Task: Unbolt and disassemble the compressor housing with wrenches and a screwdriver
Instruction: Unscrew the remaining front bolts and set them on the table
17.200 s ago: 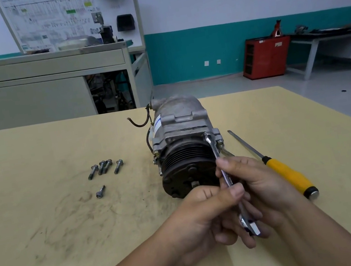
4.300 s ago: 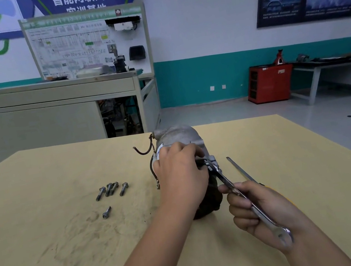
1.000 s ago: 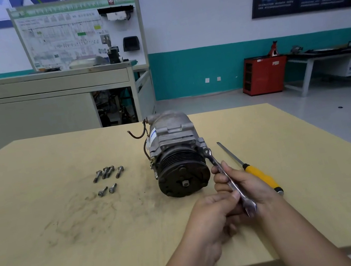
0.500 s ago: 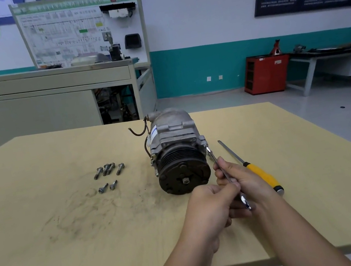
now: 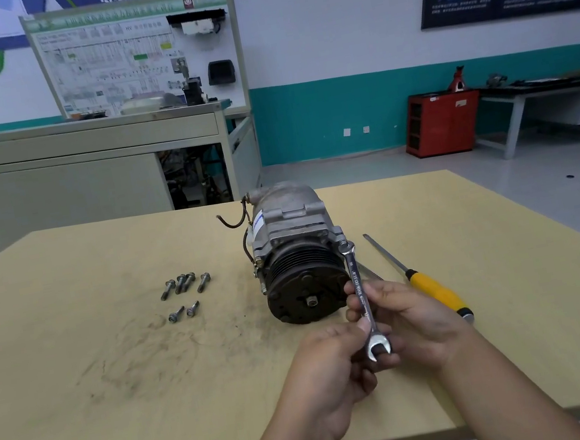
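A grey compressor point(image 5: 293, 234) with a black pulley face lies on the wooden table point(image 5: 75, 374), pulley toward me. A silver combination wrench point(image 5: 356, 281) has its ring end on a bolt at the housing's right front corner. My right hand point(image 5: 410, 318) grips the wrench shaft from the right. My left hand point(image 5: 330, 371) holds the wrench's lower open end from the left. A yellow-handled screwdriver point(image 5: 436, 291) lies on the table just right of my hands. Several loose bolts point(image 5: 183, 285) lie left of the compressor.
Dark smudges mark the table between the bolts and the near edge. A second thin metal tool point(image 5: 369, 272) lies partly hidden behind the wrench. A grey workbench with a training board stands beyond the table; a red cabinet point(image 5: 440, 123) is far right.
Since 4.3 s ago a further bolt lies beside the single one, and my left hand came off the housing onto the wrench. In the last half second the wrench handle swung toward upright.
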